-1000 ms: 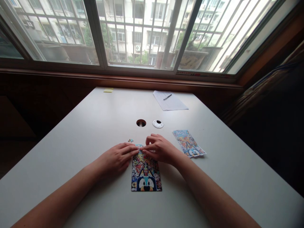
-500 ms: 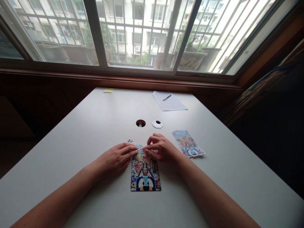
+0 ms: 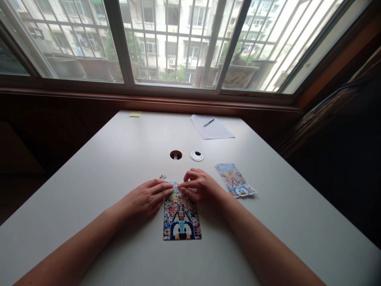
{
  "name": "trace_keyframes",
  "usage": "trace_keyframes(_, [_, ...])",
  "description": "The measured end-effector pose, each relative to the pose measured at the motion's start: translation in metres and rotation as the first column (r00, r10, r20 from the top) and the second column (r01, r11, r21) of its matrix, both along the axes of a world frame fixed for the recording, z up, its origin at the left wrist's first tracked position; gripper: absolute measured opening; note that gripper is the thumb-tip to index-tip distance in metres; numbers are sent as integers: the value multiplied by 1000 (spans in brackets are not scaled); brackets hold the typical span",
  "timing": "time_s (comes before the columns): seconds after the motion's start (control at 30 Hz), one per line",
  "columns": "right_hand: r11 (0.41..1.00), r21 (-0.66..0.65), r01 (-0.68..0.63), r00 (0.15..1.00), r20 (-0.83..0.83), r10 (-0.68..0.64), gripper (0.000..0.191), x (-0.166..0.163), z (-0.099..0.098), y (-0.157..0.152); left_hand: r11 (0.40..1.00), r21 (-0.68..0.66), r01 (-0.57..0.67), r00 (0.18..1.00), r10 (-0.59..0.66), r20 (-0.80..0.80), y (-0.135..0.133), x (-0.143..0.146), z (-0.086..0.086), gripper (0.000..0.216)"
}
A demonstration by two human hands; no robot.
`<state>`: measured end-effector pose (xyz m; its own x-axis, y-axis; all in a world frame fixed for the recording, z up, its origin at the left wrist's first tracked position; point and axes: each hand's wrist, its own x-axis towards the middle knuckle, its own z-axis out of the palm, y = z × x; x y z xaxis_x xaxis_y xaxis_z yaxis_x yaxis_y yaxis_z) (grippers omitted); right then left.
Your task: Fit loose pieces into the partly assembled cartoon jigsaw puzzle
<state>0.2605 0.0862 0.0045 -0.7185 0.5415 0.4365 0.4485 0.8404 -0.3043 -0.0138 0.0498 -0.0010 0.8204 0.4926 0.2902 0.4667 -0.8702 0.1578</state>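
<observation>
A nearly whole jigsaw puzzle (image 3: 182, 222) lies flat on the white table, with a blue cartoon dog's face at its near end and many small figures above. My left hand (image 3: 149, 196) rests along its upper left edge, fingers stretched out and fingertips on the far end. From the right, my right hand (image 3: 199, 186) reaches to the same far end, thumb and index finger drawn together at a puzzle piece there. That piece is mostly hidden by the fingers. A few loose puzzle pieces (image 3: 162, 176) lie just beyond my left hand.
A picture sheet (image 3: 235, 179) with the same design lies to the right. Farther back are a cable hole (image 3: 176, 155), its round cover (image 3: 197, 155), papers (image 3: 217, 129) with a pen (image 3: 208, 122), and a yellow sticky note (image 3: 135, 114). A barred window rises behind the table.
Hardly anything differs. Both hands stay at the far end of the puzzle, and the whole view has shifted very slightly.
</observation>
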Motion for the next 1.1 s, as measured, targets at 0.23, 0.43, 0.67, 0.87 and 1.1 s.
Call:
trace_keyframes(0.23, [988, 36, 153, 965, -222, -141, 19, 6, -3, 4, 1000, -5, 3, 1000, -3, 7, 0, 0, 0, 49])
trace_keyframes(0.43, [942, -8, 336, 871, -379, -313, 21, 9, 0, 4, 1000, -4, -4, 1000, 4, -1, 1, -1, -1, 48])
trace_keyframes(0.67, [911, -81, 404, 804, -443, -396, 22, 11, -1, 5, 998, 16, -54, 998, 55, -36, 0, -2, -2, 53])
trace_keyframes(0.87, [910, -86, 405, 806, -435, -400, 22, 10, -2, 6, 997, 26, -77, 997, 78, -21, -1, -1, 0, 50])
trace_keyframes(1.1, [901, -106, 420, 777, -471, -418, 23, 10, 0, 5, 995, -51, -90, 991, 94, 93, 1, -5, -3, 46])
